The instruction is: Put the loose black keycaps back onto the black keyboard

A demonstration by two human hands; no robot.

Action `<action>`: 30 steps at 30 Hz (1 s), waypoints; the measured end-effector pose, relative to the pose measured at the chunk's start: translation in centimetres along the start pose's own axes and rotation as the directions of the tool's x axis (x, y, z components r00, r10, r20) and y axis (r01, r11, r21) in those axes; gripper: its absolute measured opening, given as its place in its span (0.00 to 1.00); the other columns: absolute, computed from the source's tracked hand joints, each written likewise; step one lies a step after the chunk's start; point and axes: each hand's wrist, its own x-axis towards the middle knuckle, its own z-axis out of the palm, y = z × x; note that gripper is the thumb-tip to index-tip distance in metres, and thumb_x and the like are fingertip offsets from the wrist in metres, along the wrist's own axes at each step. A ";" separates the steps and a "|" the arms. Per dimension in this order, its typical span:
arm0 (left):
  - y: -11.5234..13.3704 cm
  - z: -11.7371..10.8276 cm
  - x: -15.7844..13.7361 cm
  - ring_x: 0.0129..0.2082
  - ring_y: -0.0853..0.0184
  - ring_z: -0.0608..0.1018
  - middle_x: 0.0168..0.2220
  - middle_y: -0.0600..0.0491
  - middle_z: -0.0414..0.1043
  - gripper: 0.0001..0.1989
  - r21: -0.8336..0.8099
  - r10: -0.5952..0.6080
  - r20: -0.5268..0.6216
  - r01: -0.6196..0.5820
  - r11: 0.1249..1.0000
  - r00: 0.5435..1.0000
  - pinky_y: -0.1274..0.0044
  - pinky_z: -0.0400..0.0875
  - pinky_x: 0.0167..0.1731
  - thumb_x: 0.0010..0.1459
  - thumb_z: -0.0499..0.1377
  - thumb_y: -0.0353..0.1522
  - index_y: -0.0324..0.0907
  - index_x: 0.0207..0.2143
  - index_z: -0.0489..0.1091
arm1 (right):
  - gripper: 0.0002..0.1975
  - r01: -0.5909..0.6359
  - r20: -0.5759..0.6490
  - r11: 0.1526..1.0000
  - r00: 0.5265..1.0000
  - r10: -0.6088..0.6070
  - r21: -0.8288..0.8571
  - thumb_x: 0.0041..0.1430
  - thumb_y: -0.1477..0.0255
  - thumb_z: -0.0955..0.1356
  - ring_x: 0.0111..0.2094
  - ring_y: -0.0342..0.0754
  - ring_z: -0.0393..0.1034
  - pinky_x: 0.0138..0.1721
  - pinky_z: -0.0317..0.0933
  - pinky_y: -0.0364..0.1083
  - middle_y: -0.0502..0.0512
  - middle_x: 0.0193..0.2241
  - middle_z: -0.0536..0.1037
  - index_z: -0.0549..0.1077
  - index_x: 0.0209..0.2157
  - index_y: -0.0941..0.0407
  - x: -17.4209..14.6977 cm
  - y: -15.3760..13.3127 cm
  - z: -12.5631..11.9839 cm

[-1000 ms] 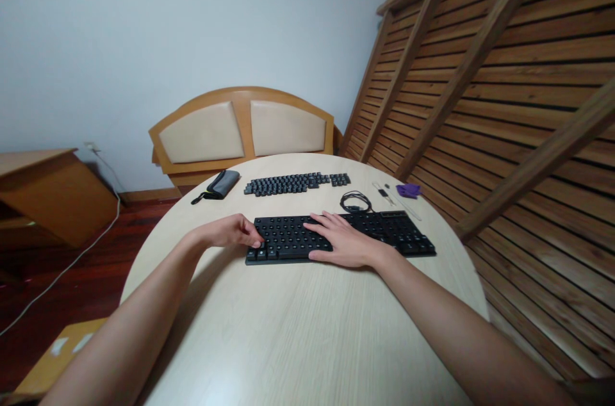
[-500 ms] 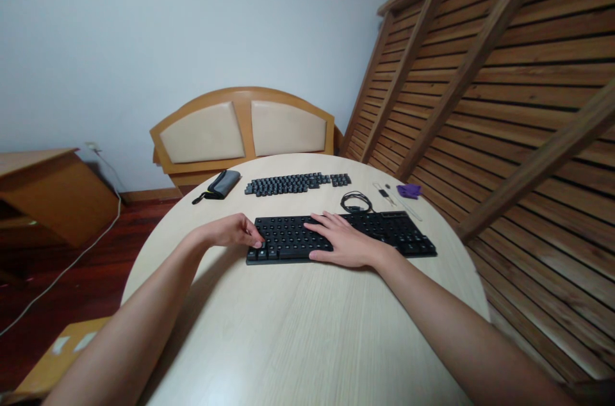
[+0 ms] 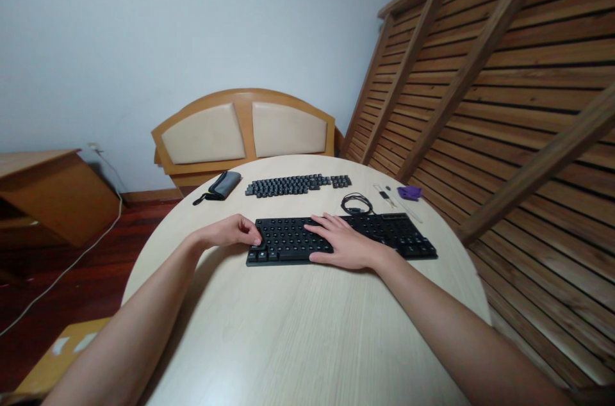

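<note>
A black keyboard (image 3: 298, 257) lies across the table, with most of its key positions bare of caps and a few caps in its front row. At its left end, my left hand (image 3: 235, 231) is closed, thumb and fingers pinching a dark keycap (image 3: 256, 246) just above the front row. The fingers partly hide that keycap. My right hand (image 3: 343, 243) lies flat over the keyboard's middle, fingers spread, holding nothing. Behind the keyboard, loose black keycaps (image 3: 283, 186) stand in rows. The coiled black cable (image 3: 357, 203) rests against the keyboard's back edge.
A grey and black pouch (image 3: 225, 186) lies at the back left of the round table (image 3: 298, 329). At the right are a purple cloth (image 3: 409, 193), a wire keycap puller (image 3: 384, 195) and a thin white stick (image 3: 412, 211). Wooden slats (image 3: 509, 137) rise beyond the right edge.
My left hand has shifted very slightly left, with the keycap between its fingers showing a little more. My right hand stays where it was on the keyboard.
</note>
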 end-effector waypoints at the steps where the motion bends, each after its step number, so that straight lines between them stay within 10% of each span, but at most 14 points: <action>1: -0.2 0.0 0.3 0.25 0.68 0.73 0.26 0.53 0.76 0.21 0.051 0.027 -0.095 -0.022 0.998 0.995 0.78 0.66 0.27 0.55 0.63 0.49 0.39 0.32 0.79 | 0.44 0.001 -0.003 1.000 1.000 -0.001 0.004 0.57 0.39 0.62 0.71 0.66 0.36 0.68 0.35 0.64 0.56 0.72 0.47 0.57 0.68 0.47 0.0 0.0 0.0; 4: -1.3 -0.2 1.7 0.27 0.66 0.74 0.30 0.50 0.77 0.24 0.232 0.114 -0.436 -0.012 0.973 0.893 0.77 0.69 0.27 0.62 0.54 0.50 0.38 0.37 0.77 | 0.43 0.002 -0.004 1.000 1.000 -0.002 0.003 0.57 0.39 0.62 0.71 0.66 0.36 0.68 0.35 0.64 0.56 0.71 0.48 0.57 0.68 0.47 0.0 0.0 0.0; 10: -3.9 -0.7 5.1 0.42 0.60 0.78 0.53 0.43 0.73 0.19 0.403 0.197 -0.627 0.097 0.910 0.753 0.68 0.72 0.47 0.64 0.52 0.38 0.38 0.53 0.71 | 0.44 0.008 -0.009 1.000 1.000 -0.008 0.000 0.57 0.39 0.62 0.71 0.66 0.37 0.68 0.36 0.65 0.57 0.71 0.49 0.57 0.68 0.47 0.0 0.0 0.0; 16: -4.8 -1.3 6.8 0.60 0.58 0.71 0.63 0.48 0.65 0.25 0.570 0.251 -0.574 0.160 0.806 0.780 0.71 0.66 0.58 0.61 0.52 0.27 0.43 0.61 0.65 | 0.45 -0.001 0.007 1.000 1.000 0.001 -0.007 0.57 0.38 0.61 0.71 0.66 0.36 0.68 0.35 0.64 0.58 0.72 0.47 0.57 0.68 0.48 0.0 -0.1 -0.1; 30: -4.3 -0.8 7.4 0.54 0.56 0.74 0.57 0.45 0.71 0.18 0.650 0.189 -0.559 0.285 0.704 0.807 0.70 0.70 0.52 0.65 0.52 0.31 0.42 0.54 0.71 | 0.44 0.004 0.006 1.000 1.000 -0.004 0.009 0.57 0.38 0.61 0.71 0.65 0.36 0.68 0.34 0.63 0.56 0.72 0.47 0.56 0.68 0.47 -0.1 -0.1 0.0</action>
